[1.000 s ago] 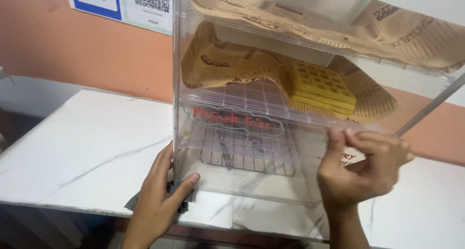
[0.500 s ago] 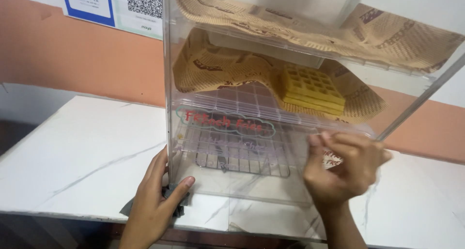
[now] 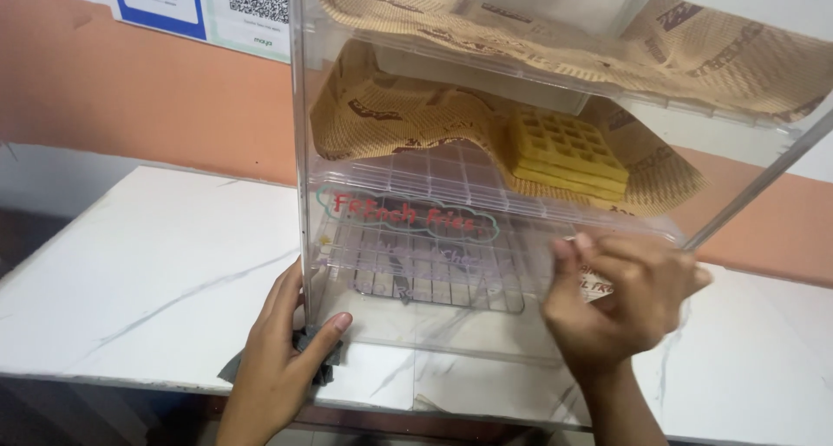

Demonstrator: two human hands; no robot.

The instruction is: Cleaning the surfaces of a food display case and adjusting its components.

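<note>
Hands on a clear display case

Posters, two, pinned to the orange wall at upper left: one blue-edged, one white with a square code pattern. Below, one white marble-look counter, running across the whole width.

Left hand at the case's lower left corner, fingers spread narrow along the edge, thumb curled round onto the front face. One dark grey cloth bunched beneath the palm, pressed against the counter; holding it rather than gripping it tight, as far as can be told.

Clear acrylic display case standing on the counter, centre frame, three levels visible. Top level: one sheet of brown printed paper. Middle level: a second brown sheet, and on it a stack of yellow waffles, three layers countable at the edge, set toward the right. Bottom level: one wire rack behind the front panel, no food on it. Red lettering and fainter purple lettering across the front panel.

Right hand against the front panel's right side, fingers curled in a loose fist, fingertips touching the plastic; whether anything sits inside the curl cannot be told. Panel edge slanting up to the right beyond it.
</note>
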